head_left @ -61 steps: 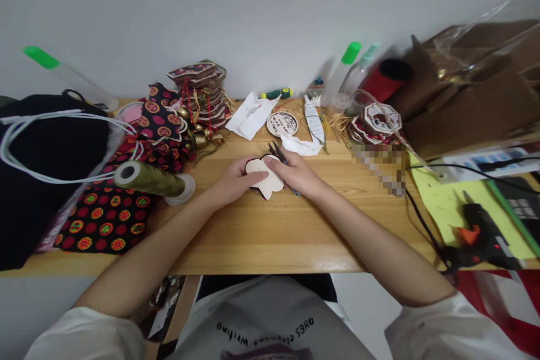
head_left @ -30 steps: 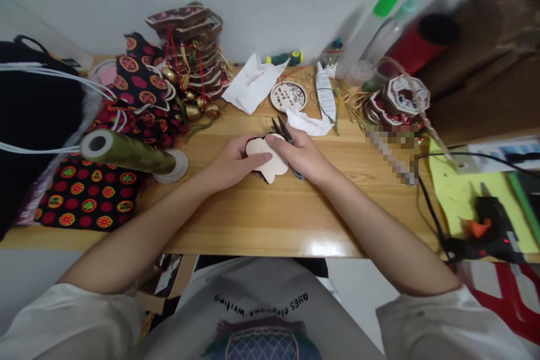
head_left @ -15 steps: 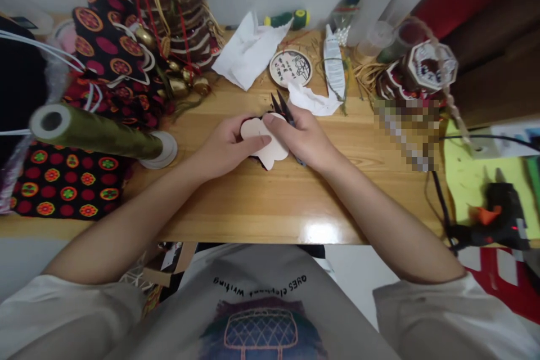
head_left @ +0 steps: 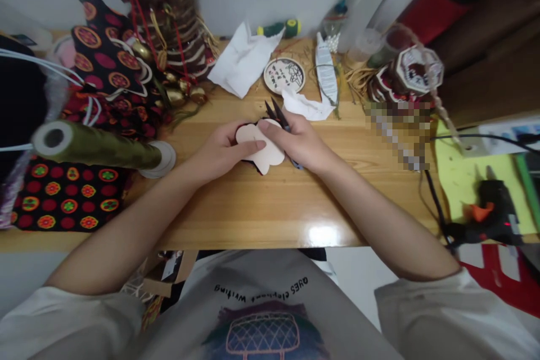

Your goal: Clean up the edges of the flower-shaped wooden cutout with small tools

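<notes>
Both hands meet near the middle of the wooden tabletop (head_left: pixel 270 208), closer to its back edge than the front. The left hand (head_left: pixel 219 152) is closed on a pale scalloped cutout (head_left: pixel 261 149), thumb on top, fingers under it; a dark layer shows just beneath the cutout's edge. The right hand (head_left: pixel 301 143) is closed too: its thumb presses the cutout's top right, and it grips small black scissors (head_left: pixel 276 112) w/ the 2 blade tips poking up & away toward the back edge. Can't tell if the blades are parted much; they look nearly together.

To do this well, imo: keep the cutout pinched flat so the layers don't slip, keep the blade tips clear of the left thumb, & turn the piece rather than the scissors.

Pose: both forearms come in from the front edge at a V, wrists low on the wood, elbows wide.

Around: green ribbon spool (head_left: pixel 97 146) at the left edge, patterned fabric (head_left: pixel 71 191) under it, round printed disc (head_left: pixel 284 75) & crumpled tissue (head_left: pixel 242 59) near the back edge, black glue gun (head_left: pixel 489 214) at the right front corner.
</notes>
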A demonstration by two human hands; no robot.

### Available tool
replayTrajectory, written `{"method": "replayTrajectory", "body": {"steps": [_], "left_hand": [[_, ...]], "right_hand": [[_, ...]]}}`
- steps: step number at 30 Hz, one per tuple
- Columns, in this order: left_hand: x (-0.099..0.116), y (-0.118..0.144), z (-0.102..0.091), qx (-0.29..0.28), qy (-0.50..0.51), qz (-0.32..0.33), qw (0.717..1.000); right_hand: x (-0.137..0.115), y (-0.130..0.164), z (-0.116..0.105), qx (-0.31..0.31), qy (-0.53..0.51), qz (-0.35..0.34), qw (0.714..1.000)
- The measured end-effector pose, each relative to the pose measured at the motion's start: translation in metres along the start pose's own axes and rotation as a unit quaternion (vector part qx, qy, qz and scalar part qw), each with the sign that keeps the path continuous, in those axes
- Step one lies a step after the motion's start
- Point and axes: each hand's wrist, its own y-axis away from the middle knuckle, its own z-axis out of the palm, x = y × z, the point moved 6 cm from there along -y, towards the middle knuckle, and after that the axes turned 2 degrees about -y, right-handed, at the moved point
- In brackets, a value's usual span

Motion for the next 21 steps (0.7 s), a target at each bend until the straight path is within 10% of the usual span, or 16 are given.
{"method": "replayTrajectory", "body": {"steps": [21], "left_hand": [[-0.004,-0.005,-0.002,-0.005,0.164,-0.038,0.986]], "right_hand": [[0.010,-0.004,-0.007,0.014,-0.201,0.108,0.973]]}}
